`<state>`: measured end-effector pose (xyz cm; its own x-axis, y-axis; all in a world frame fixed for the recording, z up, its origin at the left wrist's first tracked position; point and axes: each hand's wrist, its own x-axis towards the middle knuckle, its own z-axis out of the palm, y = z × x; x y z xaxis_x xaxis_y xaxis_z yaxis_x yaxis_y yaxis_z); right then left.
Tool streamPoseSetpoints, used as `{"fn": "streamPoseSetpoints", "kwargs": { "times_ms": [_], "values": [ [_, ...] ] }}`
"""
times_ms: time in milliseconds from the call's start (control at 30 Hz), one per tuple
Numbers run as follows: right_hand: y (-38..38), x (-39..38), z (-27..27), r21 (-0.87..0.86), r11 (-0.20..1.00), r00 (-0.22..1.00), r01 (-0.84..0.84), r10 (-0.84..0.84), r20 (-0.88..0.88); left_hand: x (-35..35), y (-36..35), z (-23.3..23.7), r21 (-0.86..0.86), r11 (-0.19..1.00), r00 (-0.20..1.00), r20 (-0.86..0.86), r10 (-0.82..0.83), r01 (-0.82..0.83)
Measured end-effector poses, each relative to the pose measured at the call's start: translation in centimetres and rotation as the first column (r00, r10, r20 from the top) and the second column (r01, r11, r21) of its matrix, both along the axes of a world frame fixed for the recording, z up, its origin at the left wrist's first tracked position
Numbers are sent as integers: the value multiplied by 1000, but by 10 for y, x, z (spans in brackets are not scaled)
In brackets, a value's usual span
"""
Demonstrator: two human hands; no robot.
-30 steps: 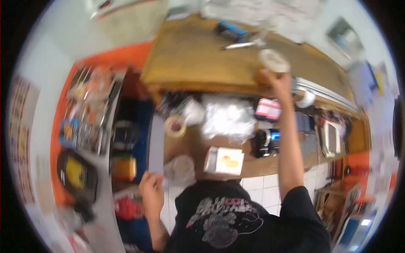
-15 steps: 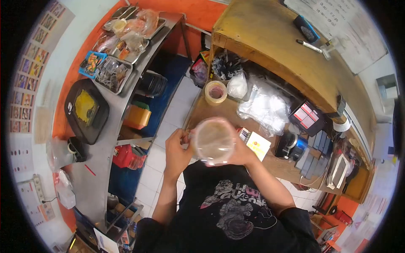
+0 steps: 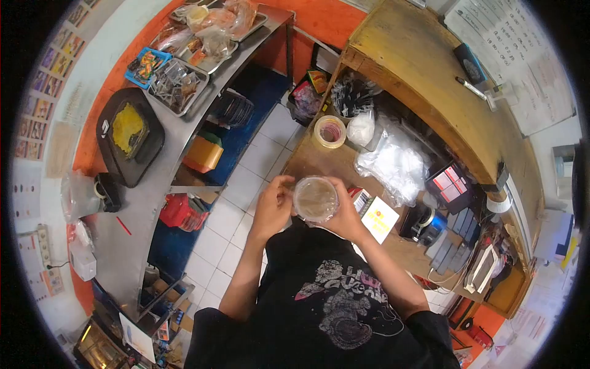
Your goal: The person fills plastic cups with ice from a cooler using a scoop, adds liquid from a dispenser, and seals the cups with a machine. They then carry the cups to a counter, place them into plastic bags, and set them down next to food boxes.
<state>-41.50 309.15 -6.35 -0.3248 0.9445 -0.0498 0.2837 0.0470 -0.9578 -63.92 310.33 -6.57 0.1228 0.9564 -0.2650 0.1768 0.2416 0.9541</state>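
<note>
A round clear plastic container (image 3: 316,199) with a shiny top and brownish contents is held in front of my chest. My right hand (image 3: 344,212) wraps around its right side, fingers along the rim. On the opposite side, my left hand (image 3: 274,204) is closed with bent fingers against the container's edge; its fingertips are partly hidden. The container's underside is out of sight.
To the right, a wooden desk (image 3: 307,161) bears tape rolls (image 3: 330,132), clear plastic bags (image 3: 393,163) and a yellow-white card (image 3: 379,220). The metal counter (image 3: 132,258) at left carries a black tray (image 3: 147,154) and several filled trays. White floor tiles (image 3: 224,203) lie between.
The container appears smaller and lower, farther from the camera. Both hands stay at it; my left fingers have shifted along its left edge. The camera view has turned slightly.
</note>
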Motion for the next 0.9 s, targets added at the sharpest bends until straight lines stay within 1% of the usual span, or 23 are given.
{"fn": "streamPoseSetpoints", "kwargs": {
  "times_ms": [67,100,167,200,267,300,367,400,467,500,567,600,667,700,767,800,867,900],
  "values": [
    [-1,-5,4,-22,992,986,128,-130,-109,0,3,1,-106,993,990,129,62,-48],
    [0,-7,8,-22,990,984,137,-138,-111,-2,6,3,-106,994,991,127,53,-40],
    [4,-9,21,29,989,986,146,-143,-85,-10,13,5,-158,986,985,172,-23,50],
    [5,-9,23,28,988,985,153,-150,-86,-13,15,5,-159,986,985,171,-29,57],
    [6,-10,24,162,985,990,-54,31,141,-18,19,5,-176,972,973,199,-119,155],
    [4,-12,20,161,986,990,-50,27,138,-18,18,3,-177,971,973,197,-123,158],
    [-2,-18,11,58,995,969,-87,71,235,-16,18,0,-166,976,961,261,-93,140],
    [-3,-19,9,56,995,970,-84,68,233,-17,17,-1,-168,975,961,260,-96,143],
    [-4,-23,10,105,994,925,-26,-16,380,-17,15,6,-142,981,973,207,-99,130],
    [-3,-24,7,101,995,925,-24,-16,379,-14,13,4,-146,980,973,207,-101,132],
    [0,-25,-2,168,985,799,40,-132,586,-3,7,1,-25,997,975,210,-66,73],
    [1,-27,-4,167,985,798,41,-133,587,1,5,3,-27,997,975,211,-67,75],
    [2,-29,-6,183,982,722,41,-156,674,10,4,13,-1,996,983,165,-85,87],
    [3,-30,-7,182,982,719,45,-158,676,12,3,13,-2,996,982,167,-90,92],
    [4,-30,-6,205,979,665,7,-158,730,16,1,14,78,993,982,160,-102,90],
    [3,-30,-4,203,979,664,12,-160,731,16,-1,17,76,993,981,161,-107,96],
    [4,-32,5,228,974,608,-17,-171,775,17,-1,25,124,988,988,115,-108,93],
    [4,-31,3,225,974,607,-14,-171,776,17,-1,25,121,988,987,115,-110,96]
  ]
}}
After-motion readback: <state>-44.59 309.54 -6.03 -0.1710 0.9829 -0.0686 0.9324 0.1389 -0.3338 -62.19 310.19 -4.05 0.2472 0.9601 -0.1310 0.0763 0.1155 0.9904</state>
